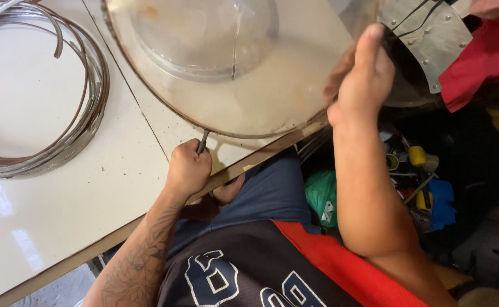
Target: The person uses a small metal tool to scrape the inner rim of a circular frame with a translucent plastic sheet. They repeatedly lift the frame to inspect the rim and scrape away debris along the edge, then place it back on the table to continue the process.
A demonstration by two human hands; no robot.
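Big clear dome [232,68] at top centre of frame, on the bench [61,210]. Right hand [363,79] grips its right rim, fingers curled round the edge. Left hand [188,169], lower centre, fist closed on a thin tool [203,141] touching the dome's bottom rim. Wire coil [84,108] upper left

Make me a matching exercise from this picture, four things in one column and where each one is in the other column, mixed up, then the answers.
Things:
1. left hand
2. right hand
3. coiled strip
4. green bag

Places:
A. below the table edge, beside the right forearm
B. lying on the white table, far left
C. gripping the right edge of the large round dish
D. closed around a thin metal tool at the dish's near rim

Pairs: 1-D, 2-C, 3-B, 4-A
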